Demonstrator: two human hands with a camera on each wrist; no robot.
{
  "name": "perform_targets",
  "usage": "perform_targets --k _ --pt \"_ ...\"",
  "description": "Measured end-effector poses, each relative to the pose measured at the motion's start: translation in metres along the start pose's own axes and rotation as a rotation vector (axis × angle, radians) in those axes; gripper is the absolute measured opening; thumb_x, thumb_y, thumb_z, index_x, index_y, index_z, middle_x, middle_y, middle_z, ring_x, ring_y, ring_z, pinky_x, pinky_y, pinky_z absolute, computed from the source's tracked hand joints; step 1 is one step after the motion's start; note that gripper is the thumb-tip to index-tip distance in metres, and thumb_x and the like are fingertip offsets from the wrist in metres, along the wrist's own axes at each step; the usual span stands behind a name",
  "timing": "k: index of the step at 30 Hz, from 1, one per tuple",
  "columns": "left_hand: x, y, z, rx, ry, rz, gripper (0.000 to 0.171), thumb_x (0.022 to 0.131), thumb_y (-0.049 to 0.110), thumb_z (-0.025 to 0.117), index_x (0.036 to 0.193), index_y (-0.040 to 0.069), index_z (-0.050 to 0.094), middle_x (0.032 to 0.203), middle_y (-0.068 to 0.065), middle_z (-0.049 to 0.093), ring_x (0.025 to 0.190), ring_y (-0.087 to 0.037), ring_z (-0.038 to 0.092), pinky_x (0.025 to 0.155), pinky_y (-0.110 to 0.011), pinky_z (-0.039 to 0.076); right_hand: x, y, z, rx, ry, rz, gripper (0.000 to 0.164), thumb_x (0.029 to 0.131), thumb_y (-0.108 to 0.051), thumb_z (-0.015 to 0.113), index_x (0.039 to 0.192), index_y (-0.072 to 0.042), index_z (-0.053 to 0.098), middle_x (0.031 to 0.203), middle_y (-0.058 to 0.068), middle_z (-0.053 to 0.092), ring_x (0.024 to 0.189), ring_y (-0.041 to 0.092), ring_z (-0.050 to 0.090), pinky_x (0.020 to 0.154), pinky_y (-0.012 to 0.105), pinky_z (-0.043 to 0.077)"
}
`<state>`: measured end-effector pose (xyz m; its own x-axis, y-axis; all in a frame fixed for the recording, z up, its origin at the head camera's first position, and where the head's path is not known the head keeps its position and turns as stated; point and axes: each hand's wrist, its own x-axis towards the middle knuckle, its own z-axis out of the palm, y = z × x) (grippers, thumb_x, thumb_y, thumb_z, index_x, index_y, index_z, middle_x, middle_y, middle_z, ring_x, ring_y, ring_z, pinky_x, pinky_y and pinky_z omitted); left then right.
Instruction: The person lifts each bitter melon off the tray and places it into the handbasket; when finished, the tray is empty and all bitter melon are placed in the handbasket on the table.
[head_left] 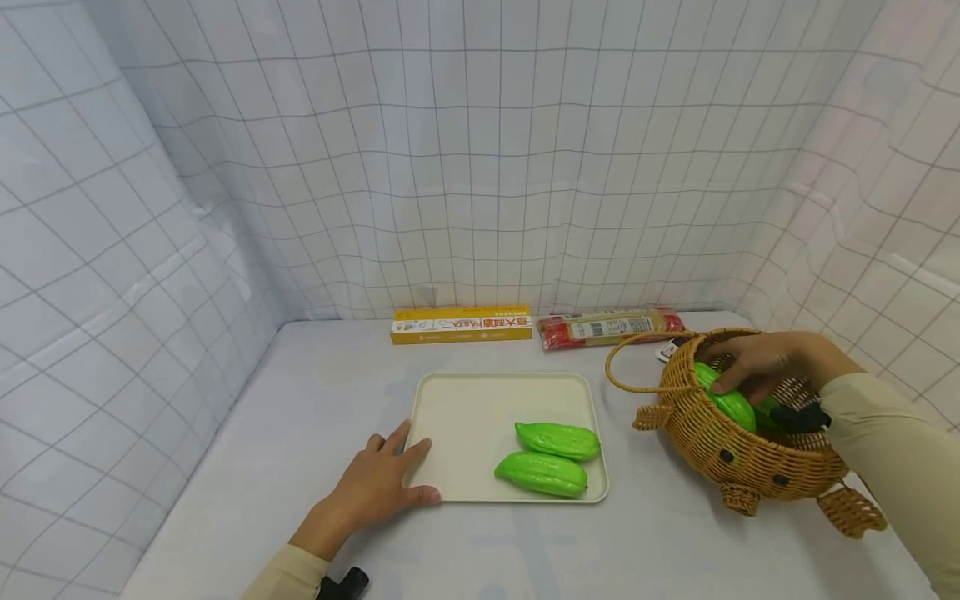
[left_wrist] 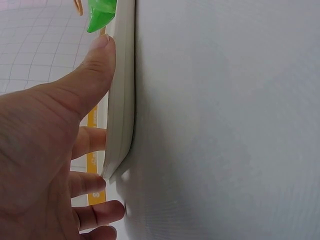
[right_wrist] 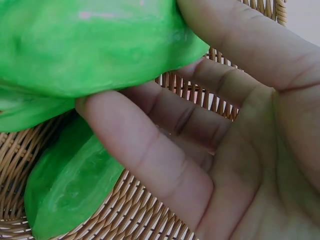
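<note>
My right hand [head_left: 780,360] reaches into a brown wicker basket [head_left: 712,442] with animal features and pinches a glossy green star fruit [head_left: 726,402] between thumb and fingers. In the right wrist view, the held star fruit [right_wrist: 95,50] fills the upper left, and another green star fruit [right_wrist: 70,187] lies lower in the basket. My left hand [head_left: 378,483] rests at the left front corner of a cream tray [head_left: 457,437], fingers spread over its rim, thumb [left_wrist: 100,60] along the front edge. Two green star fruits [head_left: 558,440] lie side by side on the tray's right half.
A yellow pasta box [head_left: 461,325] and a red-and-clear noodle packet [head_left: 607,327] lie at the back of the white table, before a grid-patterned curtain [head_left: 480,167]. The basket's looped handle [head_left: 611,367] hangs out toward the tray.
</note>
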<state>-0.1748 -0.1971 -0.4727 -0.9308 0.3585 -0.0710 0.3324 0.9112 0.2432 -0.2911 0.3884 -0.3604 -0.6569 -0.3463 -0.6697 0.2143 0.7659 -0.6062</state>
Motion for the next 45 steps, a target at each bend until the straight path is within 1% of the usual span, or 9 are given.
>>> perform_targets --k 10,18,21,24,27,30,37,40,45 --pt "-0.001 0.001 -0.001 -0.003 -0.005 0.001 0.086 0.079 0.069 0.071 0.147 0.018 0.058 0.160 -0.022 0.037 0.111 -0.035 0.051 0.088 -0.052 0.048 -0.004 0.004 0.000 0.001 0.007 -0.015 0.093 0.097 -0.030 0.073 0.159 0.005 0.014 0.156 0.038 0.022 0.116 0.031 0.062 0.088 0.045 0.057" --pt "-0.001 0.001 -0.001 -0.005 -0.020 -0.009 0.087 0.079 0.070 0.071 0.147 0.018 0.057 0.160 -0.022 0.036 0.114 -0.036 0.051 0.089 -0.053 0.048 -0.026 0.002 -0.009 -0.040 0.042 -0.102 0.077 0.101 -0.029 0.066 0.158 0.000 0.025 0.151 0.031 0.038 0.115 0.031 0.063 0.088 0.048 0.056" --pt "-0.001 0.000 0.000 0.002 -0.020 -0.009 0.087 0.079 0.071 0.070 0.147 0.018 0.057 0.160 -0.022 0.036 0.114 -0.036 0.051 0.089 -0.053 0.048 -0.046 -0.006 -0.015 -0.078 0.142 -0.185 0.066 0.102 -0.026 0.064 0.153 0.002 0.034 0.138 0.028 0.051 0.108 0.030 0.065 0.084 0.046 0.058" --pt "-0.002 -0.001 -0.001 0.011 -0.015 -0.009 0.087 0.079 0.071 0.070 0.147 0.018 0.057 0.160 -0.022 0.037 0.114 -0.036 0.051 0.089 -0.053 0.048 -0.065 -0.021 -0.016 -0.138 0.335 -0.311 0.053 0.102 -0.023 0.063 0.147 0.000 0.043 0.119 0.020 0.060 0.091 0.026 0.068 0.075 0.041 0.059" --pt "-0.001 0.000 -0.002 0.006 -0.011 -0.007 0.086 0.079 0.070 0.071 0.147 0.018 0.057 0.160 -0.023 0.037 0.113 -0.036 0.051 0.089 -0.053 0.048 -0.076 -0.044 -0.004 -0.161 0.513 -0.429 0.044 0.103 -0.020 0.063 0.142 -0.005 0.050 0.106 0.014 0.063 0.082 0.025 0.069 0.070 0.036 0.059" --pt "-0.001 0.001 -0.002 0.002 -0.011 0.000 0.086 0.079 0.069 0.072 0.147 0.017 0.057 0.159 -0.023 0.037 0.111 -0.036 0.051 0.087 -0.052 0.048 -0.077 -0.067 0.017 -0.097 0.564 -0.547 0.038 0.103 -0.014 0.062 0.139 -0.007 0.053 0.104 0.011 0.063 0.082 0.023 0.068 0.071 0.034 0.058" --pt "0.000 0.002 -0.002 0.009 -0.007 0.001 0.086 0.079 0.068 0.073 0.147 0.017 0.058 0.159 -0.023 0.038 0.111 -0.036 0.051 0.087 -0.051 0.048 -0.045 -0.104 0.065 -0.011 0.463 -0.774 0.034 0.100 -0.006 0.064 0.134 -0.007 0.060 0.106 0.009 0.066 0.086 0.021 0.067 0.071 0.033 0.058" --pt "0.000 0.001 -0.002 0.010 -0.004 0.002 0.085 0.079 0.068 0.073 0.146 0.018 0.058 0.159 -0.023 0.038 0.111 -0.036 0.051 0.087 -0.051 0.048 -0.025 -0.113 0.083 -0.027 0.396 -0.794 0.035 0.099 -0.007 0.067 0.133 -0.005 0.061 0.109 0.010 0.066 0.094 0.021 0.066 0.077 0.032 0.056" --pt "0.001 0.000 0.000 0.008 -0.008 -0.002 0.085 0.079 0.068 0.073 0.147 0.018 0.057 0.160 -0.022 0.037 0.112 -0.036 0.051 0.087 -0.051 0.048 0.011 -0.119 0.115 -0.075 0.289 -0.728 0.039 0.100 -0.020 0.068 0.137 -0.010 0.060 0.119 0.009 0.066 0.108 0.025 0.062 0.086 0.034 0.054"
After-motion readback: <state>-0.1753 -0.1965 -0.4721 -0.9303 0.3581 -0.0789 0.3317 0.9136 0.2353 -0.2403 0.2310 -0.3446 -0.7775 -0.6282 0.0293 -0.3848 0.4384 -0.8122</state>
